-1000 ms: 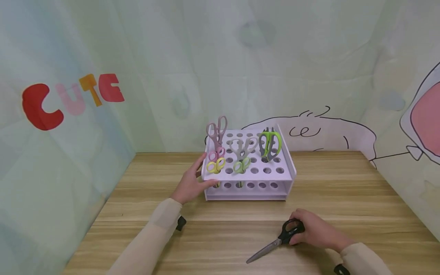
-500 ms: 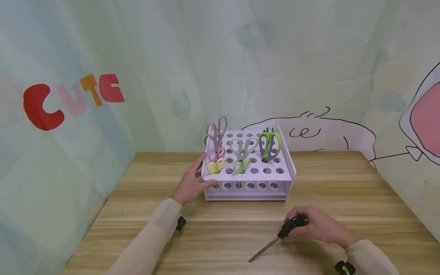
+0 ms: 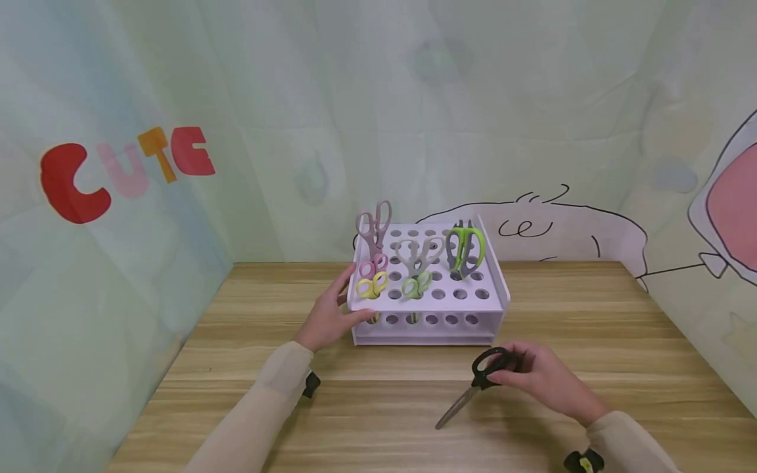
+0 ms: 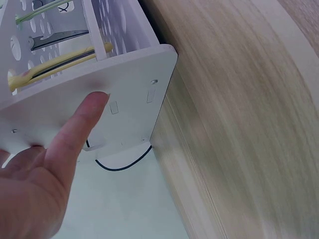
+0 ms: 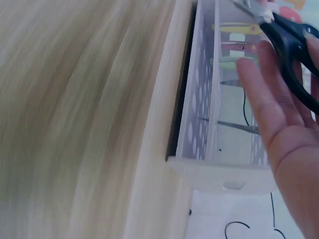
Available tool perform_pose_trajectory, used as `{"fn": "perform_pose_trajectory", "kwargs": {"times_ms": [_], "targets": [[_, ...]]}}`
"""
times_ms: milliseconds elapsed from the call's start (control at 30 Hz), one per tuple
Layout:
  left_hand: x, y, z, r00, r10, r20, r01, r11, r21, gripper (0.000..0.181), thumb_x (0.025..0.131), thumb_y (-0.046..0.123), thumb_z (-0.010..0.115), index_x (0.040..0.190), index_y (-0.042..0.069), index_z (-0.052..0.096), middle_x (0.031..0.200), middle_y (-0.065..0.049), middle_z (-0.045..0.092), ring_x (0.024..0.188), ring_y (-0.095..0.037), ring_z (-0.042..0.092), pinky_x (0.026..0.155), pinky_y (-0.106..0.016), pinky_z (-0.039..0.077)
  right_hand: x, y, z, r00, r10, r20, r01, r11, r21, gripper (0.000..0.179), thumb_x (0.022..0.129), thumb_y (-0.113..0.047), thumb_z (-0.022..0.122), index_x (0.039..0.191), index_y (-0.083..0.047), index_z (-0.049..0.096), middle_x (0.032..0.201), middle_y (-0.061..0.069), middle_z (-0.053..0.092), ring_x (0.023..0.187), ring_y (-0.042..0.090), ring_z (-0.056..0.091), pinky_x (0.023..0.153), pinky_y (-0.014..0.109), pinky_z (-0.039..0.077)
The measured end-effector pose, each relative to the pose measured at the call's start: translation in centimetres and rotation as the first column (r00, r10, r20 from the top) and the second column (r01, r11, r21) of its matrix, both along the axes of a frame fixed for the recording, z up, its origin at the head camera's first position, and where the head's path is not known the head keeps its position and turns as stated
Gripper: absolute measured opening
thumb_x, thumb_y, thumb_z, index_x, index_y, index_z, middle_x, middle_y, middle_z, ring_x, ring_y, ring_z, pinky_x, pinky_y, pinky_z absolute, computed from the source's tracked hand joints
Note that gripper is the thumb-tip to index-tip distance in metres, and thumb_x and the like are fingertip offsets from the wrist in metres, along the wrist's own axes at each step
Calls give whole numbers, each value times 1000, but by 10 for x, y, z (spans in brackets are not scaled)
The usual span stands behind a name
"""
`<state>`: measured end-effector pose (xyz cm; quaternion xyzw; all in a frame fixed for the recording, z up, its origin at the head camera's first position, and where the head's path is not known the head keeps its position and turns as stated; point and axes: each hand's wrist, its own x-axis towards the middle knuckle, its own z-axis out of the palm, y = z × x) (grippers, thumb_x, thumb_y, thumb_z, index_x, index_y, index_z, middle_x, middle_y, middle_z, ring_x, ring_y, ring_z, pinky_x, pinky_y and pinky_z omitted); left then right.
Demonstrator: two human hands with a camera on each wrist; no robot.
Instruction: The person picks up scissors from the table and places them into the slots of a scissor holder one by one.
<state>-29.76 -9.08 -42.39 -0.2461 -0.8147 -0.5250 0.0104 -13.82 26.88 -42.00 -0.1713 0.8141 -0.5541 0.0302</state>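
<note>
My right hand [image 3: 547,381] holds a pair of black-handled scissors [image 3: 479,376] by the handle loops, blades slanting down to the left above the table. The right wrist view shows the black handles [image 5: 286,47] between thumb and fingers. My left hand [image 3: 331,318] rests against the left side of a white rack [image 3: 437,304] with rows of round holes. In the left wrist view a straight finger touches the rack's side panel [image 4: 132,89]. Standing in the holes are mauve scissors [image 3: 374,230], small pink [image 3: 372,266], yellow [image 3: 371,285], pale green [image 3: 416,284], grey [image 3: 418,257] and lime-and-grey scissors [image 3: 466,249].
The rack stands near the back of a wood-grain table [image 3: 378,407]. A printed curtain [image 3: 296,131] with coloured letters hangs behind and beside the table. Both wrists wear dark camera straps, the left strap [image 3: 311,384] lying close to the tabletop.
My right hand has lifted the black scissors a little toward the rack and turned them; the handle loops swung edge-on, then face-on again. The left hand and rack have stayed put.
</note>
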Motion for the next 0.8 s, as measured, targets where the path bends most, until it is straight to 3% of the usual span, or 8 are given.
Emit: {"fn": "perform_pose_trajectory", "kwargs": {"times_ms": [167, 333, 600, 800], "targets": [[1, 1, 0, 1000, 0, -3, 0, 1000, 3, 101, 80, 23, 85, 158, 18, 23, 156, -12, 34, 134, -30, 44, 107, -38, 41, -4, -5, -1, 997, -36, 74, 50, 980, -194, 28, 92, -2, 68, 112, 13, 56, 107, 26, 65, 92, 25, 70, 79, 45, 57], [0, 1, 0, 1000, 1, -1, -1, 1000, 5, 100, 80, 23, 85, 158, 18, 23, 156, -12, 33, 135, -29, 43, 107, -39, 40, -7, -10, -1, 998, -49, 49, 63, 942, -331, 25, 92, 4, 65, 114, 11, 54, 109, 26, 63, 93, 29, 70, 78, 47, 57], [1, 1, 0, 1000, 1, -3, -1, 1000, 10, 100, 79, 21, 85, 158, 16, 23, 157, -13, 33, 135, -30, 42, 108, -39, 40, -11, -9, 11, 996, -89, 6, 85, 932, -351, 20, 93, 5, 64, 112, 3, 57, 107, 17, 65, 91, 27, 71, 74, 47, 58], [1, 1, 0, 1000, 4, -5, -4, 1000, 7, 100, 80, 18, 85, 158, 16, 23, 157, -12, 32, 136, -30, 42, 108, -38, 40, -15, -7, 32, 991, -125, -45, 103, 941, -323, 24, 94, 4, 63, 114, 12, 52, 108, 17, 63, 93, 25, 70, 74, 46, 58]]}}
